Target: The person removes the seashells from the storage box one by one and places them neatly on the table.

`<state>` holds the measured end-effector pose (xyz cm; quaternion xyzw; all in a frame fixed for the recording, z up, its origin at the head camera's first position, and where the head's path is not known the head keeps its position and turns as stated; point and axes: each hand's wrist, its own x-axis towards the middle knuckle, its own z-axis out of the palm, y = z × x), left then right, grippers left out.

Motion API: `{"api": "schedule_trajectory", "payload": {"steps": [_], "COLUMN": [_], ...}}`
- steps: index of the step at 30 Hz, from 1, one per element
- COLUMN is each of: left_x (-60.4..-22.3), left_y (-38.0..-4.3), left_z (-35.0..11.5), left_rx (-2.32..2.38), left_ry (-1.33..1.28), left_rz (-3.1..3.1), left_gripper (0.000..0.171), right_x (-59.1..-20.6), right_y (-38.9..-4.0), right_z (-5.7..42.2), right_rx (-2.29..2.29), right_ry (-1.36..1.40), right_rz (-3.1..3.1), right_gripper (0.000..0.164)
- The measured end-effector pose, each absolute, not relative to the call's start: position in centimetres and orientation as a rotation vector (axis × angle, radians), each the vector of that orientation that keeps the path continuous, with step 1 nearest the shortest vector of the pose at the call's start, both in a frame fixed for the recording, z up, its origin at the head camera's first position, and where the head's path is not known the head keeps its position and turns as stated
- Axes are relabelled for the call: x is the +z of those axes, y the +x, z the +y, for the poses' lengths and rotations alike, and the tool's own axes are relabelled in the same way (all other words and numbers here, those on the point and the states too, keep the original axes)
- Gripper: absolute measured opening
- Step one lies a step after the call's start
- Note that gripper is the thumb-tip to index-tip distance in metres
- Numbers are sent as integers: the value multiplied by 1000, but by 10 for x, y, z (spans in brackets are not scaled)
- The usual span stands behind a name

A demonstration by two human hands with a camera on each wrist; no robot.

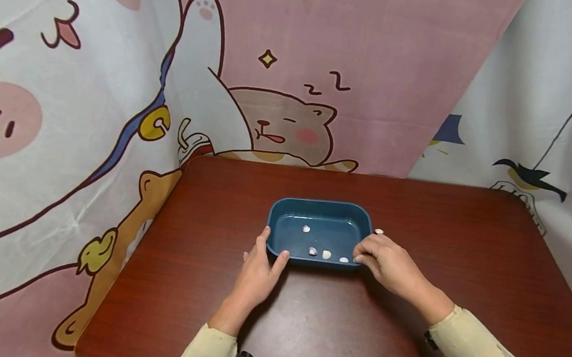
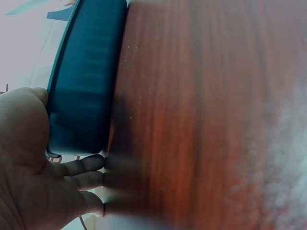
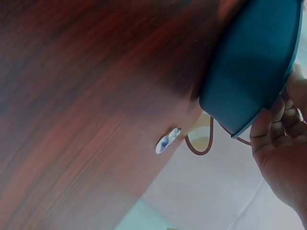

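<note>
Head: the wood-grained bench runs well past the rounded blue dish at centre. The left hand, grip released, touches its left end; the right hand curls at its lower-right corner, and I cannot tell whether it grasps anything. Pale shells lie inside.

Left wrist: smooth dish wall, upper left.

Right wrist: dish upper right.

Recorded dark teal-blue on the tray, white to pale violet on the shells, and reddish brown with darker streaked grain on the table. Noted pale cream on the sleeves; pink and white, printed with outlined cartoon animals, on the backdrop.
</note>
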<state>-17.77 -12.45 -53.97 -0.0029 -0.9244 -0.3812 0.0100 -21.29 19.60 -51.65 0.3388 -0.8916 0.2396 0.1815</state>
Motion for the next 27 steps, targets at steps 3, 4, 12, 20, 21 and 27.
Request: {"api": "schedule_trajectory", "payload": {"steps": [3, 4, 12, 20, 21, 27], "left_x": [-540, -540, -541, -541, -540, -540], "left_y": [-178, -178, -178, -177, -177, -178], "left_z": [-124, -124, -125, -126, -126, -126], "left_rx": [-1187, -1186, -1188, -1196, -1196, -1193], "left_ry": [-2, -1, -10, -23, -20, -9], "left_rz": [-2887, -2887, -2881, -2875, -2878, -2889], "left_gripper": [80, 80, 80, 80, 80, 81], "right_x": [-517, -517, -517, -517, -517, -518], "right_y": [-213, -213, -213, -213, -214, -215], "right_z": [196, 196, 196, 195, 195, 193], "right_rx": [685, 688, 704, 727, 729, 736], "right_ry": [946, 943, 931, 916, 914, 894], "right_rz": [-2522, -2521, -2522, -2553, -2554, -2557], "right_gripper": [26, 26, 26, 25, 25, 23]}}
